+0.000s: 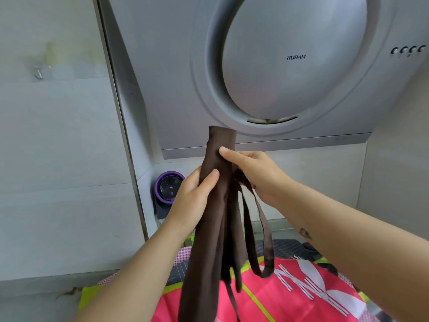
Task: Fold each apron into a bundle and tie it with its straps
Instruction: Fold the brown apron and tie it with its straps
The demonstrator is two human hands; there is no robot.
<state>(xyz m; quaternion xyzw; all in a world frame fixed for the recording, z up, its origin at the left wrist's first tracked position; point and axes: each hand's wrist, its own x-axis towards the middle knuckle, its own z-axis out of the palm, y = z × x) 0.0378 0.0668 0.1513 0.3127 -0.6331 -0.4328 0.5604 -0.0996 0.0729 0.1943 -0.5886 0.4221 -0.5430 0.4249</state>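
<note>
A dark brown apron (213,228), gathered lengthwise into a narrow upright column, is held up in front of me. My left hand (192,194) grips it from the left at mid-height, thumb across the front. Higher up, my right hand (253,173) holds it from the right, thumb pressed on the cloth near the top. Its brown straps (264,240) hang in a loop below my right hand. Below lies a pink apron (290,296) with yellow-green lines and white stripes.
A grey range hood (278,66) fills the wall right behind the brown apron. A purple round device (168,187) stands in the corner at left. Tiled wall (58,135) with a hook is at left. More patterned cloth lies under the pink apron.
</note>
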